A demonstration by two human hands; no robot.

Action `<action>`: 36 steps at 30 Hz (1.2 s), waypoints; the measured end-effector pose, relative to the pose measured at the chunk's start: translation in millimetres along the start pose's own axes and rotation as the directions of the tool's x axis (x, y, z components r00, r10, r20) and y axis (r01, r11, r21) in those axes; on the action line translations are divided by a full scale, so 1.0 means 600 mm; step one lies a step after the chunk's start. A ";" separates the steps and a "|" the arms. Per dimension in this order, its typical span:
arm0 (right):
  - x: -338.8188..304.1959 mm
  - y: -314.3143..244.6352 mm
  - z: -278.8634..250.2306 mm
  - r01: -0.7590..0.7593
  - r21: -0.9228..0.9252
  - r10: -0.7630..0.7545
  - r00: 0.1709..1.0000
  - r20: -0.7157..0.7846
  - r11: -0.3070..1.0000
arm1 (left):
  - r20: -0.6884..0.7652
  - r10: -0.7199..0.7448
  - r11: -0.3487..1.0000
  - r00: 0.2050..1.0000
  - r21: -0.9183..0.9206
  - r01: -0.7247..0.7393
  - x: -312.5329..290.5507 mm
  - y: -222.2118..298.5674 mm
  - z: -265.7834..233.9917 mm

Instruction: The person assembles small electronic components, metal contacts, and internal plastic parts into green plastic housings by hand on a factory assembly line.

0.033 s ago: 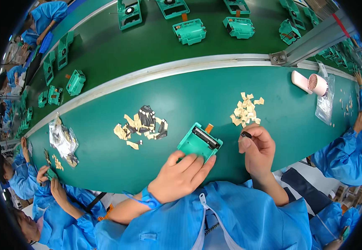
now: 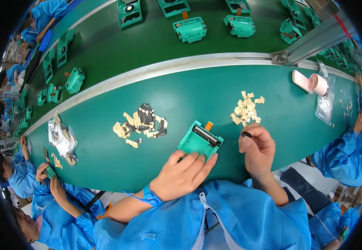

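Note:
My left hand [image 2: 180, 171], a blue strap around its wrist, grips the near edge of a teal plastic housing [image 2: 193, 144]. A black bar-shaped part lies along the housing's far side, and a short orange flex cable [image 2: 209, 127] sticks out there. Off to the right, my right hand [image 2: 259, 146] is raised, apart from the housing. Its thumb and fingertips pinch a small black piece [image 2: 246, 134], partly hidden by the fingers. Just beyond that hand lies a loose pile of small cream paper pieces [image 2: 246, 109].
Left of the housing is a heap of black strips [image 2: 146, 116] and cream backing pieces. A clear plastic bag [image 2: 62, 139] lies farther left; a pink handheld fan [image 2: 317, 84] is at right. Beyond a metal rail [image 2: 181, 68], a green belt carries several teal housings [image 2: 190, 30]. Co-workers sit both sides.

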State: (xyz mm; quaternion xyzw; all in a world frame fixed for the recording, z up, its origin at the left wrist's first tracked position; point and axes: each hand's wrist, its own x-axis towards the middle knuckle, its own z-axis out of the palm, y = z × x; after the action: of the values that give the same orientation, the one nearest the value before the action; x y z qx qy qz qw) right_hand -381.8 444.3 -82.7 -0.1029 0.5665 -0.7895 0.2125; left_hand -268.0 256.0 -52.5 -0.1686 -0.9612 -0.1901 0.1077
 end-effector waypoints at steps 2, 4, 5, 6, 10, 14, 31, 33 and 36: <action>-0.004 -0.001 -0.004 -0.026 0.001 0.026 1.000 0.014 1.000 | 0.018 0.003 0.995 1.000 0.104 -0.005 0.001 0.005 0.012; -0.005 -0.001 -0.012 -0.044 0.007 0.044 0.999 0.026 0.999 | 0.007 -0.015 0.999 1.000 0.049 0.014 -0.003 -0.005 0.011; -0.006 0.001 -0.018 -0.040 0.001 0.040 0.998 0.044 0.999 | -0.004 -0.029 1.000 1.000 -0.003 0.029 -0.005 -0.008 0.011; -0.007 0.003 -0.020 -0.035 -0.003 0.035 0.997 0.063 0.999 | -0.003 -0.032 0.999 0.999 -0.004 0.032 -0.011 -0.002 0.016; -0.004 -0.004 -0.016 -0.070 0.029 0.069 0.997 0.015 0.997 | 0.149 -0.803 -0.035 0.577 -0.978 0.204 -0.012 0.001 0.012; -0.004 -0.001 -0.012 -0.120 0.030 0.119 0.992 0.046 0.992 | 0.486 -0.755 -0.530 0.441 -0.848 0.028 -0.014 -0.009 0.019; -0.021 -0.013 -0.009 -0.566 -0.010 0.562 0.818 0.123 0.825 | -0.011 -0.325 0.921 0.946 -0.232 0.313 0.002 -0.024 0.032; -0.015 -0.014 -0.005 -0.546 -0.046 0.547 0.825 0.144 0.836 | -0.030 -0.350 0.922 0.936 -0.187 0.338 0.011 -0.011 0.038; -0.005 -0.018 0.002 -0.551 -0.096 0.559 0.815 0.151 0.829 | -0.090 -0.360 0.927 0.929 -0.150 0.345 0.012 -0.006 0.047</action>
State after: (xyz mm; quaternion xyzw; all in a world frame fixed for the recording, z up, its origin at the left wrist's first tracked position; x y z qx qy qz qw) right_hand -380.8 447.7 -72.0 -0.0063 0.5698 -0.6677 0.4791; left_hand -280.0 266.5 -76.9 0.0115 -0.9533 -0.2786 0.1160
